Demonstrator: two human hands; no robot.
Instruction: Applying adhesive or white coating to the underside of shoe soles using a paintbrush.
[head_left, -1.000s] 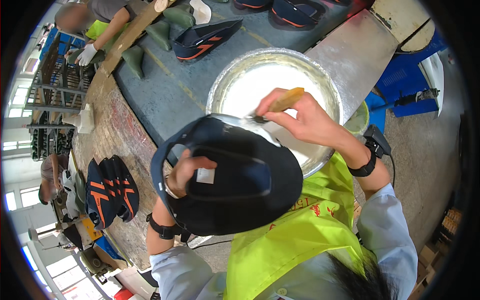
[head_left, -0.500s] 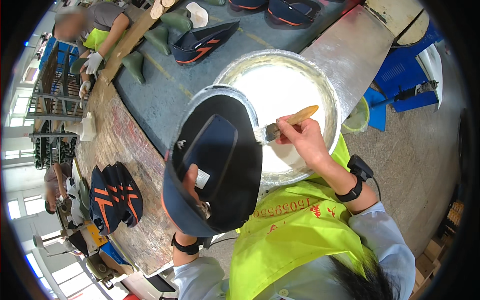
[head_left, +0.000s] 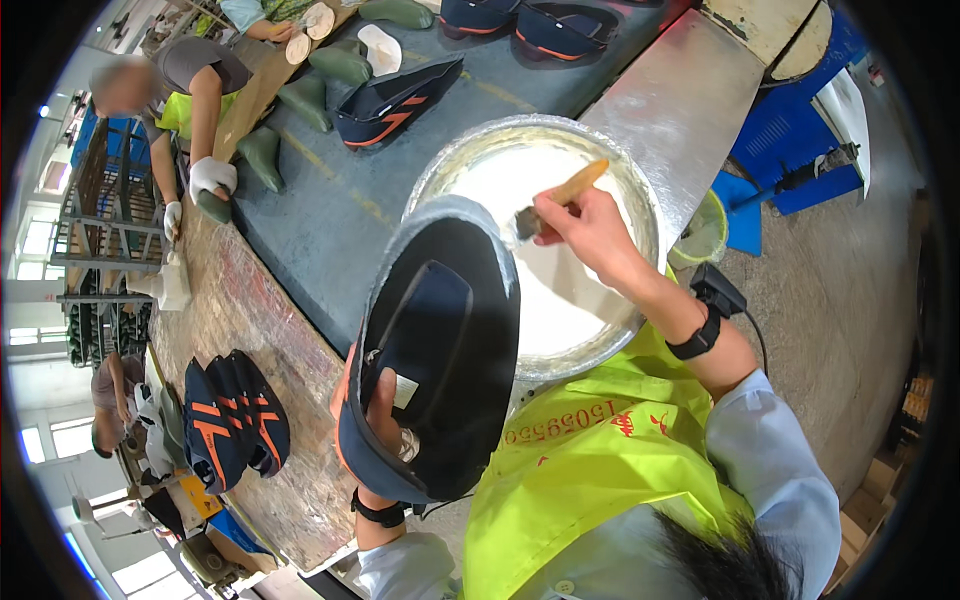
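My left hand [head_left: 383, 410] grips a navy shoe upper [head_left: 490, 370] by its lower left side, thumb inside the opening. The upper stands tilted with its black lining facing me, and whitish wet liquid coats its upper rim. A pale label and a dark navy panel show inside. My right hand [head_left: 585, 235] is closed on a brush [head_left: 582, 180] with a wooden handle. Its whitened bristles are just right of the upper's rim, above a metal bowl [head_left: 652, 200] of white liquid [head_left: 590, 300]; whether they touch the upper I cannot tell.
More navy uppers with orange stripes [head_left: 235, 420] lie on the worn wooden board [head_left: 290, 350] at left. Another upper [head_left: 395, 105], several green shoe lasts [head_left: 262, 160] and a metal plate [head_left: 690, 90] are farther off. A co-worker's gloved hand [head_left: 212, 177] holds a last at far left.
The brush has moved from the upper's right edge to farther up along the rim. My view has shifted slightly. The co-worker's gloved hand has come down over a green last.
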